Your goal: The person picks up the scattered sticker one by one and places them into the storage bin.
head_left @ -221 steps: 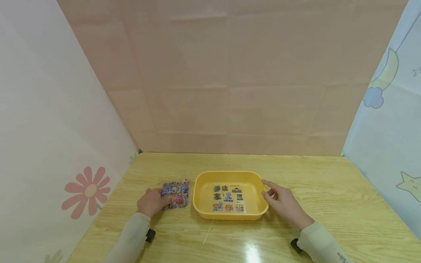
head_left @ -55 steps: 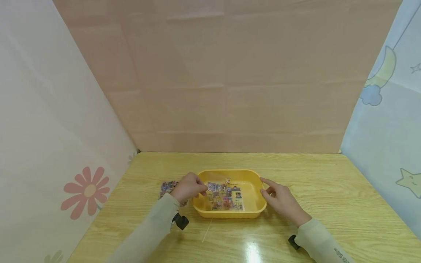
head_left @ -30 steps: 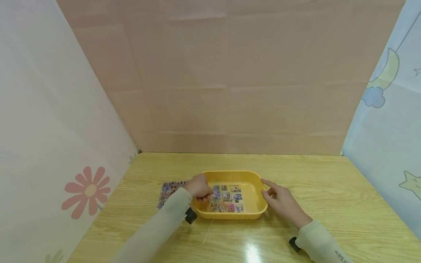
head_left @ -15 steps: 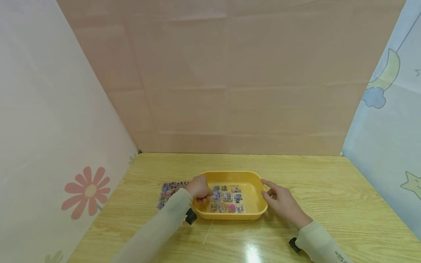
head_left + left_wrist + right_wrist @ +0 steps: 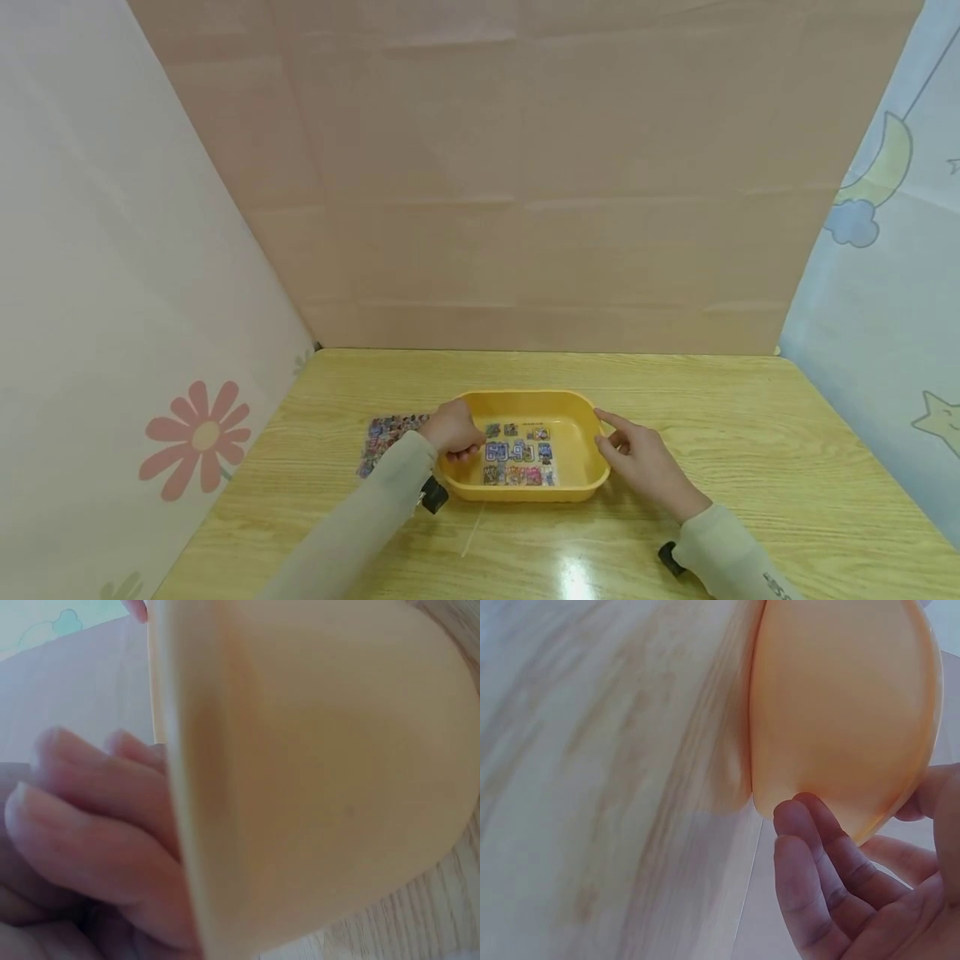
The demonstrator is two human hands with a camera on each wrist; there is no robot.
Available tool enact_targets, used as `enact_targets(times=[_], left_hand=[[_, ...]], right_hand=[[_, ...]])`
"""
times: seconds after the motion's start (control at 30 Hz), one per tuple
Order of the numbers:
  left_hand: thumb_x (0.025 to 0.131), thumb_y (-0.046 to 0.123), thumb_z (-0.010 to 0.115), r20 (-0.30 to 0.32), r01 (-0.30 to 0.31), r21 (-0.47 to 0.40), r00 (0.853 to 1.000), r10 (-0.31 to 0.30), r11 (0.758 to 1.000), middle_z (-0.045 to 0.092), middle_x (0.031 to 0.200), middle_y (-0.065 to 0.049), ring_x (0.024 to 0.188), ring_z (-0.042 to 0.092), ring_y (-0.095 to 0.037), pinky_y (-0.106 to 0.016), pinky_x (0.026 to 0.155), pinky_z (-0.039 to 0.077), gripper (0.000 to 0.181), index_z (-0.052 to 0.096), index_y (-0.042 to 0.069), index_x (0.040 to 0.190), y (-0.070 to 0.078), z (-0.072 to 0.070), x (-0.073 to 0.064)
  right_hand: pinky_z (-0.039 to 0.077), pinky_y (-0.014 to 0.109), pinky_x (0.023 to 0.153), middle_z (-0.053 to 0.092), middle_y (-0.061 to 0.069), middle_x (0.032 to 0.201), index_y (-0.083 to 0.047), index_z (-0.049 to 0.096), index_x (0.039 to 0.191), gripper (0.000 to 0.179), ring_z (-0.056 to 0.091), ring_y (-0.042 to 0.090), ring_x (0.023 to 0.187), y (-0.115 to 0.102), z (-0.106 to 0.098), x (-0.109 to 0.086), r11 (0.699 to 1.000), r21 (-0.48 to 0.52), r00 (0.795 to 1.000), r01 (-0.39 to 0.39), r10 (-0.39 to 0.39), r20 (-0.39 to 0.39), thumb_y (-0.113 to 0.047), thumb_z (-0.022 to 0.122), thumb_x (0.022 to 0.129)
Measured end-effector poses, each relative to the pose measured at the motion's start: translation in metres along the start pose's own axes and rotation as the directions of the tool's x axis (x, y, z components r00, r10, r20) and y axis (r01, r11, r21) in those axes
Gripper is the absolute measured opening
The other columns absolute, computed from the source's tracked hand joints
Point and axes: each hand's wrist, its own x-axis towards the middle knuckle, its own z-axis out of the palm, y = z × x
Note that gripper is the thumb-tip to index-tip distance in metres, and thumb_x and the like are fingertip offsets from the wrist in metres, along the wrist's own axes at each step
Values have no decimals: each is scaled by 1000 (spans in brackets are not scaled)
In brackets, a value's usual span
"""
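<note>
A yellow plastic tray (image 5: 525,493) stands on the table with clear sticker sheets (image 5: 517,454) lying in it. The upper sheet carries large numerals and small coloured pictures. My left hand (image 5: 453,427) is over the tray's left rim, thumb close to the sheet's left edge; its fingers curl beside the rim in the left wrist view, thumb hidden. I cannot tell whether it still pinches the sheet. At the tray's right rim, my right hand (image 5: 641,454) rests its thumb and index finger, the other fingers extended near the outer wall (image 5: 840,712).
Left of the tray, another colourful sticker sheet (image 5: 382,437) lies partly under the left forearm. A thin pale strip (image 5: 472,533) is on the wooden table (image 5: 750,417) in front. Walls of paper or cloth (image 5: 525,208) enclose the table's back and sides.
Earlier, the left hand was at the sheets beside the tray; it carried a numbered sheet over and laid it in. Lately that sheet shifted slightly right. The right hand stayed at the rim.
</note>
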Motion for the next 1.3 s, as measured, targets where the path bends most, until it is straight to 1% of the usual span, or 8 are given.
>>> enact_targets(times=[0.13, 0.33, 0.43, 0.57, 0.73, 1.0, 1.17, 1.3], left_hand=[[95, 7, 60, 2, -40, -18, 999, 40, 999, 48, 44, 2, 38, 40, -10, -25, 38, 35, 34, 69, -5, 64, -3, -2, -1], [101, 22, 59, -55, -109, -68, 993, 106, 992, 47, 48, 2, 39, 37, -10, -25, 40, 34, 29, 76, -1, 97, -7, -12, -5], [102, 25, 58, -137, -166, -49, 978, 158, 985, 53, 54, -1, 42, 37, -10, -26, 42, 35, 28, 74, 2, 104, -11, -18, -8], [102, 23, 59, -264, -199, 14, 944, 196, 980, 65, 71, -9, 47, 42, -12, -28, 45, 39, 24, 71, 3, 104, -20, -28, -16], [101, 22, 60, -352, -151, 20, 924, 148, 988, 67, 87, -11, 49, 49, -15, -31, 48, 44, 20, 69, 5, 107, -41, -42, -30], [98, 21, 64, -412, -78, 58, 906, 95, 995, 68, 84, -9, 58, 57, -14, -31, 54, 48, 22, 69, 3, 110, -83, -54, -45], [94, 24, 69, -422, -15, 123, 904, 66, 992, 62, 75, -4, 54, 49, -13, -30, 50, 42, 34, 68, -3, 117, -100, -58, -50], [93, 25, 71, -416, 4, 107, 908, 41, 994, 59, 73, -3, 51, 45, -14, -30, 48, 39, 41, 66, -4, 121, -110, -59, -52]], right_hand=[[47, 25, 56, 69, 5, 85, -3, 51, 145, 50, 55, 11, 63, -1, 0, 0, 1000, -2, 1000, -5, 5, 2, -22, 60, 100], [46, 25, 55, 68, 5, 85, -3, 51, 145, 49, 54, 12, 63, -4, -1, -1, 1000, -6, 1000, -11, 11, -2, -21, 60, 100], [46, 25, 55, 68, 5, 85, -2, 51, 145, 49, 54, 12, 63, -5, -2, -1, 1000, -4, 1000, -13, 13, -2, -21, 60, 100], [47, 25, 55, 69, 5, 85, -3, 50, 145, 49, 55, 12, 64, -5, -1, -1, 1000, 6, 1000, -15, 15, 5, -21, 60, 101], [46, 25, 55, 68, 4, 85, -3, 50, 146, 49, 55, 12, 63, -5, 3, 1, 1000, 12, 1000, -7, 6, 10, -23, 59, 101], [46, 26, 55, 68, 3, 85, -4, 49, 147, 50, 55, 12, 64, -9, 3, 2, 1000, 18, 1000, -11, 10, 28, -24, 59, 101], [46, 26, 55, 67, 3, 85, -4, 49, 147, 50, 54, 13, 64, -10, 2, 2, 1000, 14, 999, -26, 26, 30, -23, 59, 101], [47, 26, 56, 67, 4, 85, -4, 49, 147, 50, 55, 13, 65, -11, 2, 3, 999, 10, 999, -32, 32, 27, -22, 59, 101]])
